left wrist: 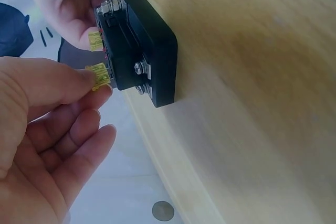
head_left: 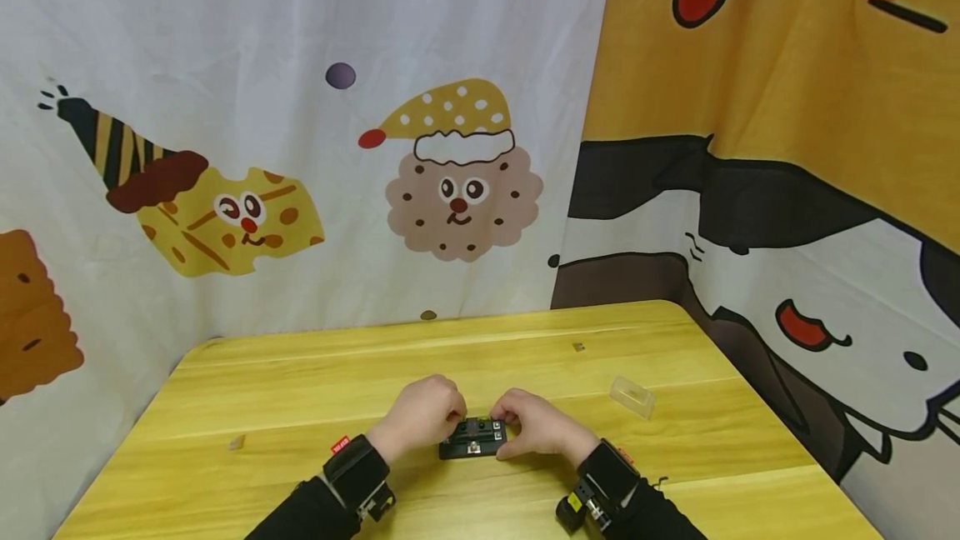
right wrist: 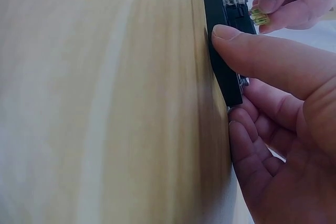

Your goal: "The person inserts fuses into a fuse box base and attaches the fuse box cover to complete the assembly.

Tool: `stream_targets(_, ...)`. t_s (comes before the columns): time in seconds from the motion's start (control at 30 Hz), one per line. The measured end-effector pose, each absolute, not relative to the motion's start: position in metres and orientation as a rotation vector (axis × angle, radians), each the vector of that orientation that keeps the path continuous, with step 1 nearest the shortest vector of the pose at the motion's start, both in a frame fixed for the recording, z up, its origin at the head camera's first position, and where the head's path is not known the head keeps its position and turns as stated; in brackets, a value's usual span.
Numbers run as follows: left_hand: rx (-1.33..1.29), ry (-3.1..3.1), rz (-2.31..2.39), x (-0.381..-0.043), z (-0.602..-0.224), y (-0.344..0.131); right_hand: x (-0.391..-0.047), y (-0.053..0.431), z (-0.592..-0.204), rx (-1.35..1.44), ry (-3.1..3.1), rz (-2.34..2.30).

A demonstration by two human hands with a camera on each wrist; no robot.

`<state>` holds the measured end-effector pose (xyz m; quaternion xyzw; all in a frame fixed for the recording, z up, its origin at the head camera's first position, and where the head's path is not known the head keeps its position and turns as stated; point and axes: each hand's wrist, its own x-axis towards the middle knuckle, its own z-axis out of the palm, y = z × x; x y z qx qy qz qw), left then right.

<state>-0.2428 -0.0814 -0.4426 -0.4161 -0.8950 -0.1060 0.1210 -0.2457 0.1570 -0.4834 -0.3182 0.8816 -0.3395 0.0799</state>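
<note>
A black fuse block point(head_left: 472, 449) with metal screw terminals lies on the table between the two hands. My left hand point(head_left: 422, 415) pinches a yellow blade fuse point(left wrist: 101, 75) between thumb and index finger, right at the block's top face. A second yellow blade fuse point(left wrist: 95, 41) stands in the block, close to the right hand's fingers in the left wrist view. From the other side, my right hand point(head_left: 540, 425) grips the block by its end, with the thumb point(right wrist: 252, 48) along its near edge. The pinched fuse's blades are partly hidden.
A clear plastic cover point(head_left: 632, 397) lies on the wooden table point(head_left: 315, 407), to the right and farther back. One small piece point(head_left: 578, 347) sits near the back edge, another small piece point(head_left: 237, 442) at the left. A printed curtain point(head_left: 300, 290) hangs behind the table.
</note>
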Motion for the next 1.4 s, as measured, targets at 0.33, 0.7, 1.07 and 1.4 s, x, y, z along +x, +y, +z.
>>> stream_targets(0.33, -1.187, -2.650, -0.272, -0.244, -0.445, -0.080, -0.244, 0.156, -0.482, -0.945, 2.633, -1.012)
stream_targets(0.7, -1.203, -2.619, -0.296, -0.240, -0.445, -0.082, -0.246, 0.156, -0.487, -0.950, 2.632, -1.013)
stream_targets(1.07, -1.118, -2.626, -0.200, -0.237, -0.448, -0.078, -0.244, 0.155, -0.480, -0.943, 2.637, -1.014)
stream_targets(1.4, -1.040, -2.653, -0.157, -0.237, -0.451, -0.072, -0.243, 0.157, -0.481, -0.956, 2.633, -1.025)
